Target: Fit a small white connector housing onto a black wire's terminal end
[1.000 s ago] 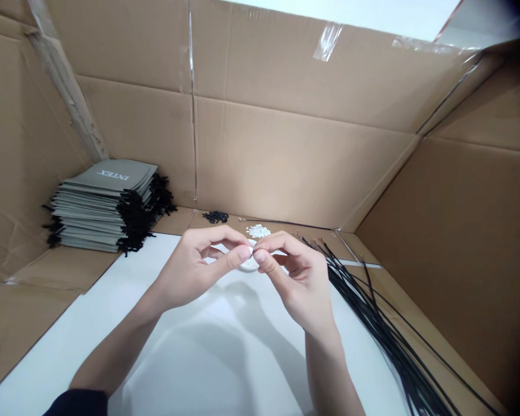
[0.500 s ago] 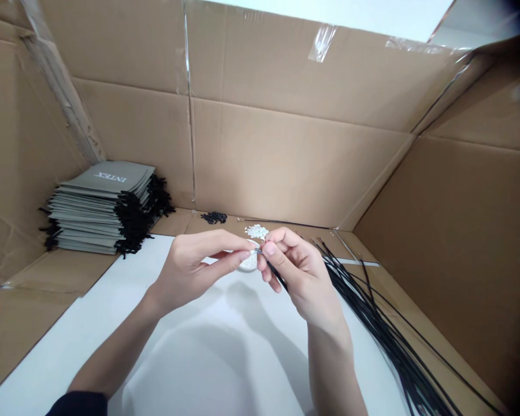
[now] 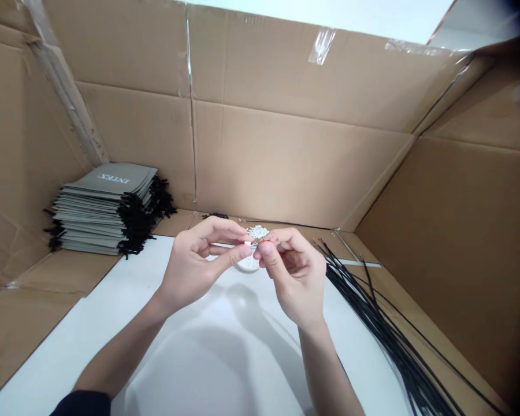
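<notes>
My left hand (image 3: 197,263) pinches a small white piece (image 3: 248,245) between thumb and index finger. Facing it, my right hand (image 3: 294,268) is closed on the end of a black cable, whose thin bare wires (image 3: 255,245) point toward the white piece. Most of that cable is hidden behind the right hand. Whether wires and piece touch is too small to tell. Just below the fingertips sits a round white dish (image 3: 248,265), partly covered by the hands. Behind them lies a small heap of white pieces (image 3: 258,231).
Many black cables (image 3: 385,329) lie in a bundle on the right. A stack of grey INTEX sheets (image 3: 91,214) with black ties stands at the back left. Small black pieces (image 3: 215,215) and a single black cable (image 3: 290,223) lie along the cardboard back wall (image 3: 286,162).
My left fingers have opened slightly and now show the white piece between them. My right hand has turned a little, and the wire ends have shifted slightly upward.
</notes>
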Tool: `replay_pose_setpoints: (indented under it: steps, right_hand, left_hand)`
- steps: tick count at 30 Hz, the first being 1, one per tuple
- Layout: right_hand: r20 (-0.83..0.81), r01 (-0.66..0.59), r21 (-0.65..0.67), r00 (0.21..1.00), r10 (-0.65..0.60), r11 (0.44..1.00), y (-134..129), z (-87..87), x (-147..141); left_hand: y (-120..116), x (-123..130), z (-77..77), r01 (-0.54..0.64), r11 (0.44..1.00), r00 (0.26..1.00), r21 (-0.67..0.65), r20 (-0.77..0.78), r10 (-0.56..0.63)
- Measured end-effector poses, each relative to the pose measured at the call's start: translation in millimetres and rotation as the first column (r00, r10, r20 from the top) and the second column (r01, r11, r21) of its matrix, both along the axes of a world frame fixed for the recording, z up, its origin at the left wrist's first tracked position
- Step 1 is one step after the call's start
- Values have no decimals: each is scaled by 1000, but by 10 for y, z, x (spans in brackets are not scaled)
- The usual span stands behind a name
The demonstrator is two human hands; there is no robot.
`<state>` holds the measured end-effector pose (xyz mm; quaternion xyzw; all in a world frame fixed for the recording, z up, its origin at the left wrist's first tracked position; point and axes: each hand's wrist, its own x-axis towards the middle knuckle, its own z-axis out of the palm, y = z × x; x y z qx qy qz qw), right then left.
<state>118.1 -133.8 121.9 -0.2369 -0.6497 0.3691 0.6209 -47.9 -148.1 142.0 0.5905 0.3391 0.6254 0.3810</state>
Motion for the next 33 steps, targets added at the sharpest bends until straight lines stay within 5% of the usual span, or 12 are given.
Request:
replay_pose_setpoints:
  steps: [12, 21, 28, 33]
  right_hand:
    - [42, -126, -153, 990, 134, 980, 60, 66, 28]
    - [29, -107, -162, 993, 113, 981, 75, 36, 28]
    - [75, 32, 9, 997, -33, 999, 71, 0, 37]
    - [67, 112, 109, 990, -120, 988, 23, 4, 34]
  left_hand:
    - [68, -152, -15, 72, 964, 938, 256, -346, 22]
    - [53, -113, -35, 9, 965, 956, 261, -284, 68]
    - [116, -58, -18, 149, 988, 989, -30, 27, -148]
    - [177, -45, -53, 328, 911, 932, -249, 245, -269]
